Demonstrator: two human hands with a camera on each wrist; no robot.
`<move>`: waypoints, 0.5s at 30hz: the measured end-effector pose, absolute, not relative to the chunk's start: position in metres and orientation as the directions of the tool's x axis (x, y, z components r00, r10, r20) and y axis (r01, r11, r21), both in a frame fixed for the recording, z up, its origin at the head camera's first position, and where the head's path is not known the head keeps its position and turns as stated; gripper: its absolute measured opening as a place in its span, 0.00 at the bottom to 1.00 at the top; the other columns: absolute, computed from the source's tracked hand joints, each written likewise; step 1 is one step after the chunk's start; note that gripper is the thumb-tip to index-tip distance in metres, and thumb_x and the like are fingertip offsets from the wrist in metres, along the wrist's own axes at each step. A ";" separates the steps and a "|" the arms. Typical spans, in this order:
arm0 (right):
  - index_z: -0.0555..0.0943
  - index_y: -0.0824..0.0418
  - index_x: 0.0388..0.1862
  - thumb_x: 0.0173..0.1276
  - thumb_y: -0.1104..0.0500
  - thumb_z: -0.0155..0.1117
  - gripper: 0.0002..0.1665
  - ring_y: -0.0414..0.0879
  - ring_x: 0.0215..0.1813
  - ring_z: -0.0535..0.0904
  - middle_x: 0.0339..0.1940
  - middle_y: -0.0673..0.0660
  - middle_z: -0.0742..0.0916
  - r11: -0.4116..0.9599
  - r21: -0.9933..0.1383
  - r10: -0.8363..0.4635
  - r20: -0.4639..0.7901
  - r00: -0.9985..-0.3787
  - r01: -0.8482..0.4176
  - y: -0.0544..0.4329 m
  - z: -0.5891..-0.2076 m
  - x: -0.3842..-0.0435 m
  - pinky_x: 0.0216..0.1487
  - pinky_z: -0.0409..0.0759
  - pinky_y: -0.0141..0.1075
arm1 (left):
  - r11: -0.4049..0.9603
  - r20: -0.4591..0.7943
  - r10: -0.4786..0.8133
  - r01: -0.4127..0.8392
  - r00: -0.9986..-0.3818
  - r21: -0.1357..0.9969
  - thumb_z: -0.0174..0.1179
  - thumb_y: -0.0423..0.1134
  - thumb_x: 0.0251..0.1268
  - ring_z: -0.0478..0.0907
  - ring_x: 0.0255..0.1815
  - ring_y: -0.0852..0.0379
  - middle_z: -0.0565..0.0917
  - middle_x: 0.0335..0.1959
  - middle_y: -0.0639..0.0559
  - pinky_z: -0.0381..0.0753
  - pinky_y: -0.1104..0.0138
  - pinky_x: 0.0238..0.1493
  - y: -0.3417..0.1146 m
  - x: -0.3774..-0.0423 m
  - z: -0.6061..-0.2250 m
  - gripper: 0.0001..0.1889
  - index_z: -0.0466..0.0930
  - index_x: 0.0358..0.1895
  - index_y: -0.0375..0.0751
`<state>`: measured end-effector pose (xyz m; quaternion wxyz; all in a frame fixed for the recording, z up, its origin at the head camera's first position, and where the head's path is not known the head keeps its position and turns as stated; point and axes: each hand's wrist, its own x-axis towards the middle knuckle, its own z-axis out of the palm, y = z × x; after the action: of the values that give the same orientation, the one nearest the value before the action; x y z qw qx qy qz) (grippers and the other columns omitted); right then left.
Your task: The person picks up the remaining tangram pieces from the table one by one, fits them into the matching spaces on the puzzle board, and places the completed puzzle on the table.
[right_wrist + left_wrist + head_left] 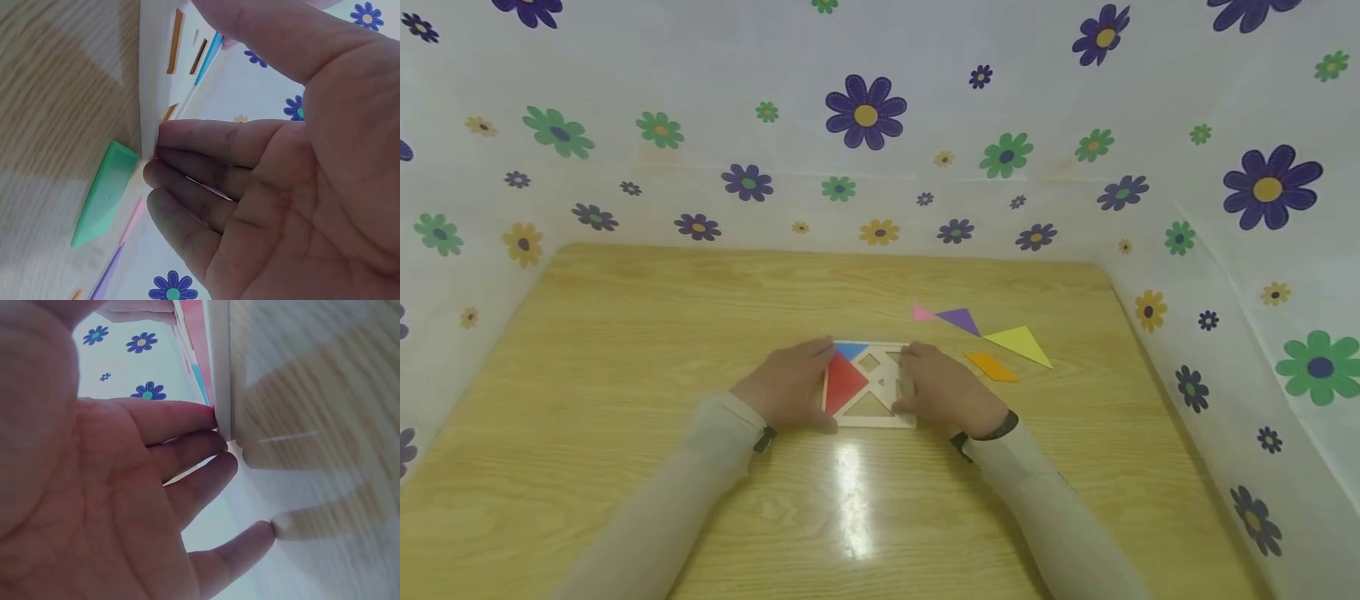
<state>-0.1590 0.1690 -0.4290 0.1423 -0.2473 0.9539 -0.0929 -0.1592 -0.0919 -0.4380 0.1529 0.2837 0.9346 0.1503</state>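
Observation:
A white tangram board (868,422) with cut-out slots lies flat on the table between both hands. At its left side, a red triangle (846,383) and a blue triangle (852,350) fill their slots; other slots show bare table. My left hand (790,379) holds the board's left edge, thumb by the near corner and fingers by the far one. On the opposite edge, my right hand (943,387) holds the board between thumb and fingers. In the right wrist view a green piece (103,197) lies beside the board, hidden in the head view by the right hand.
Right of the board lie an orange parallelogram (992,367), a yellow triangle (1024,343), a purple triangle (961,320) and a pink triangle (921,312). A flower-printed white sheet (790,75) surrounds the wooden table (647,333) at the back and sides.

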 end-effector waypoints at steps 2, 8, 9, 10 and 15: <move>0.82 0.66 0.59 0.61 0.47 0.80 0.34 0.52 0.59 0.78 0.61 0.59 0.82 0.860 -0.234 -0.502 -0.221 -0.836 -0.454 0.169 -0.428 -0.159 0.65 0.79 0.43 | 0.794 -0.199 0.577 0.487 -0.792 0.364 0.76 0.61 0.49 0.58 0.82 0.42 0.59 0.82 0.40 0.61 0.52 0.79 -0.091 -0.160 -0.440 0.60 0.58 0.80 0.32; 0.80 0.66 0.64 0.61 0.47 0.79 0.38 0.54 0.63 0.78 0.63 0.61 0.82 0.862 -0.239 -0.498 -0.234 -0.835 -0.447 0.170 -0.425 -0.159 0.68 0.77 0.45 | 0.815 -0.213 0.549 0.462 -0.808 0.349 0.71 0.69 0.53 0.58 0.82 0.43 0.59 0.83 0.43 0.62 0.47 0.78 -0.091 -0.163 -0.448 0.59 0.56 0.82 0.39; 0.80 0.67 0.65 0.62 0.47 0.79 0.39 0.55 0.63 0.77 0.64 0.61 0.81 0.862 -0.240 -0.498 -0.236 -0.835 -0.446 0.170 -0.425 -0.158 0.69 0.76 0.46 | 0.818 -0.212 0.544 0.457 -0.812 0.350 0.69 0.69 0.55 0.58 0.82 0.43 0.60 0.83 0.44 0.63 0.46 0.77 -0.090 -0.163 -0.449 0.58 0.57 0.82 0.40; 0.79 0.67 0.66 0.62 0.47 0.79 0.40 0.55 0.63 0.77 0.64 0.62 0.81 0.862 -0.240 -0.498 -0.237 -0.834 -0.447 0.170 -0.425 -0.158 0.69 0.76 0.46 | 0.821 -0.210 0.539 0.452 -0.816 0.350 0.68 0.70 0.56 0.59 0.81 0.43 0.60 0.82 0.44 0.63 0.44 0.77 -0.090 -0.164 -0.450 0.57 0.57 0.82 0.41; 0.77 0.68 0.68 0.62 0.47 0.79 0.42 0.56 0.65 0.77 0.65 0.63 0.81 0.863 -0.244 -0.496 -0.242 -0.834 -0.442 0.169 -0.422 -0.157 0.70 0.76 0.46 | 0.823 -0.198 0.532 0.447 -0.823 0.352 0.65 0.66 0.62 0.60 0.81 0.42 0.62 0.81 0.44 0.63 0.42 0.76 -0.092 -0.167 -0.451 0.51 0.60 0.81 0.42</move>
<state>-0.1572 0.1691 -0.4221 0.1500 -0.2460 0.9535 -0.0890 -0.1665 -0.0918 -0.4506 0.1450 0.2594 0.9435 0.1465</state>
